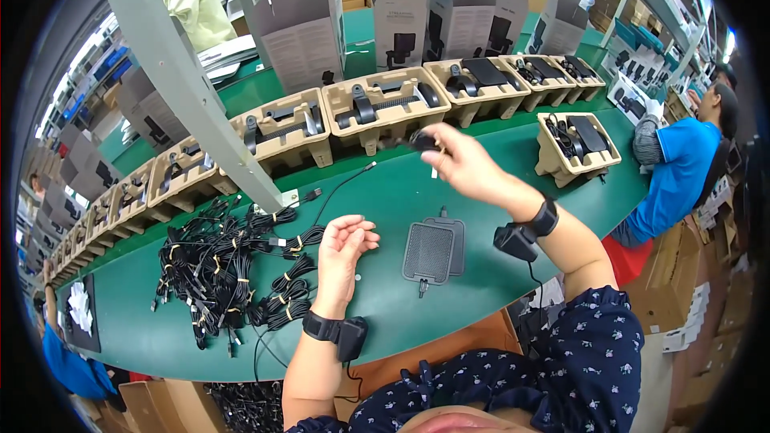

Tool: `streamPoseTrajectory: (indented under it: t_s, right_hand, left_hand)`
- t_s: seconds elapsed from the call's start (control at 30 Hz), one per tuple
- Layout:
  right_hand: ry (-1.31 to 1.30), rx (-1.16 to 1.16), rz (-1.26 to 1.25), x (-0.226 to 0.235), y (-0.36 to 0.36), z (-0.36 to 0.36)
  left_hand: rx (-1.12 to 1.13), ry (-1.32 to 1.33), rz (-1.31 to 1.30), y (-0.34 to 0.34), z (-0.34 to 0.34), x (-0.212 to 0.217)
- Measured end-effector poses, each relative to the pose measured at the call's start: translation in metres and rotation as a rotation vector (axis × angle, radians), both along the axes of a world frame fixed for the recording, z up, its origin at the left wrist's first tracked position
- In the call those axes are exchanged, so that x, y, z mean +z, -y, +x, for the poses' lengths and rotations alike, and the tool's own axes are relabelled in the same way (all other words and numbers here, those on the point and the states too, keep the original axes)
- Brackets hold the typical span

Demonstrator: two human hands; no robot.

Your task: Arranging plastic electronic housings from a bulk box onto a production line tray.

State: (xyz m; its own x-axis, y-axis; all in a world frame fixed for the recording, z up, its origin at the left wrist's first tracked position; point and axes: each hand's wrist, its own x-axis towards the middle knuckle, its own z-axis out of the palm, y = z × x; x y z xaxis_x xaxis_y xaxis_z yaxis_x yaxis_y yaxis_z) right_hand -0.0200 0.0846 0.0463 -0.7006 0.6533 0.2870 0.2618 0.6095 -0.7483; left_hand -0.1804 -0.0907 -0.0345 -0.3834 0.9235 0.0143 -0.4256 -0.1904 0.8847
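Observation:
My right hand (464,162) is raised over the green bench and pinches a small black plug (420,142) just in front of a tan pulp tray (383,112) that holds black parts. A thin black cable (341,188) trails from there down to the left across the bench. My left hand (343,252) rests on the green surface with loosely curled fingers, holding nothing, beside a pile of bundled black cables (233,269). Two stacked grey square pads (433,250) lie flat between my forearms. Both wrists wear black bands with small devices.
A row of tan pulp trays (281,132) with black parts runs along the bench's far side, open grey cartons (305,20) behind them. One separate tray (577,144) sits at right. A slanted grey post (188,84) crosses left. A person in blue (682,168) sits at right.

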Motion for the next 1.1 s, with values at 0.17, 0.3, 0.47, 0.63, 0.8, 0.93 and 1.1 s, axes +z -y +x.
streamPoseTrajectory:
  t_s: [0.17,0.3,0.47,0.63,0.8,0.93,1.1]
  right_hand:
    - [-0.053,0.219,-0.396,-0.02,0.024,-0.011]
    - [0.139,0.56,-0.593,-0.027,0.065,-0.026]
    - [-0.018,0.562,-0.825,-0.041,0.069,-0.038]
    - [0.014,0.492,-0.873,-0.04,0.058,-0.032]
    - [-0.109,0.21,-0.253,-0.012,0.011,-0.026]
    - [-0.103,-0.176,0.147,0.007,-0.079,-0.014]
    - [0.255,-0.592,0.519,0.023,-0.152,-0.007]
  left_hand:
    - [-0.341,0.069,-0.08,0.006,0.004,0.001]
    - [-0.225,0.153,-0.045,0.008,-0.002,-0.003]
    - [-0.031,0.058,0.035,0.012,-0.004,-0.002]
    - [0.102,-0.219,0.021,0.011,0.002,-0.002]
    - [0.191,-0.198,-0.049,0.01,-0.013,-0.013]
    - [0.22,-0.223,-0.074,0.009,-0.019,-0.018]
    - [0.21,-0.281,-0.104,0.008,-0.025,-0.029]
